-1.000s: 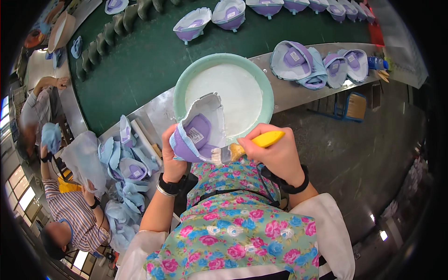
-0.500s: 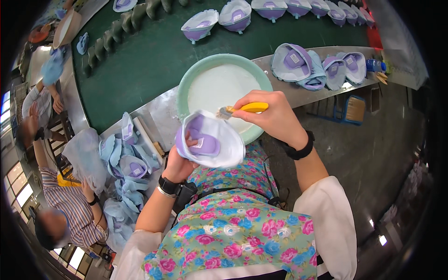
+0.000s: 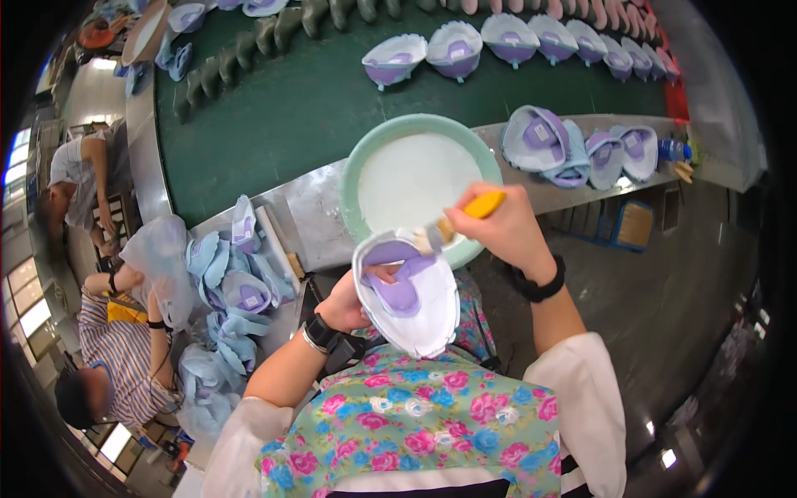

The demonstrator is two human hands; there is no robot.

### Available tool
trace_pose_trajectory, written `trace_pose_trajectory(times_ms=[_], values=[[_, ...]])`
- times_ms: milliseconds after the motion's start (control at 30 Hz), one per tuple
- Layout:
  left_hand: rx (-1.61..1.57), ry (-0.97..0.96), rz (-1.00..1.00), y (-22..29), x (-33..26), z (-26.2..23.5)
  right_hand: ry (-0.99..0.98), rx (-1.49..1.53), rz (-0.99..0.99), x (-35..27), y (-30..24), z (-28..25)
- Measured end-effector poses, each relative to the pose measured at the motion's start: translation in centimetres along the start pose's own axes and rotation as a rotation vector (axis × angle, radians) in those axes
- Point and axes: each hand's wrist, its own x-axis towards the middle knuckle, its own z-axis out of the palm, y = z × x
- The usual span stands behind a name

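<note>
A shoe upper [image 3: 427,319], white inside with a lavender tongue, is gripped by my left hand [image 3: 344,304], its opening turned up and some fingers inside it. My right hand [image 3: 512,236] is closed around the yellow handle of a flat paintbrush [image 3: 481,204]. The brush's pale bristles are at the upper's top right edge; blur hides whether they touch. Just beyond stands a light green basin [image 3: 352,187] holding a white liquid [image 3: 419,178], partly behind the upper and brush.
More shoe uppers [image 3: 540,139] lie on the metal ledge at right, and others stand in a row on the green conveyor [image 3: 266,137]. A pile of blue uppers [image 3: 237,290] lies at left. A person in a striped shirt [image 3: 129,353] handles a plastic bag there.
My left hand has brought the upper nearer to me and turned it. The brush has moved from over the basin to the upper's edge. My view has shifted slightly.
</note>
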Motion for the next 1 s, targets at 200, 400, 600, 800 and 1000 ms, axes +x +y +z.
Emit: trace_pose_trajectory(times_ms=[200, 400, 600, 800, 1000], values=[[-0.212, -0.212, 0.184, 5.7, 0.4, -4.8, 0.209, 0.351, 0.356, -2.8, 0.4, -2.2], [0.205, 0.192, 0.848, 20.2, 10.7, -9.5, 0.393, 0.435, 0.320, -2.2, 2.4, -2.3], [0.004, 0.093, 0.736, 24.7, 22.4, -10.5, 0.405, 0.422, 0.431, -1.0, 1.1, 0.7], [0.983, 0.490, 0.696, 19.7, 12.7, -17.5, 0.343, 0.277, 0.310, 1.1, 0.3, 2.2], [1.146, 1.478, 0.501, 16.5, -4.3, -33.5, 0.140, 0.331, 0.188, 5.1, -1.5, 6.8]])
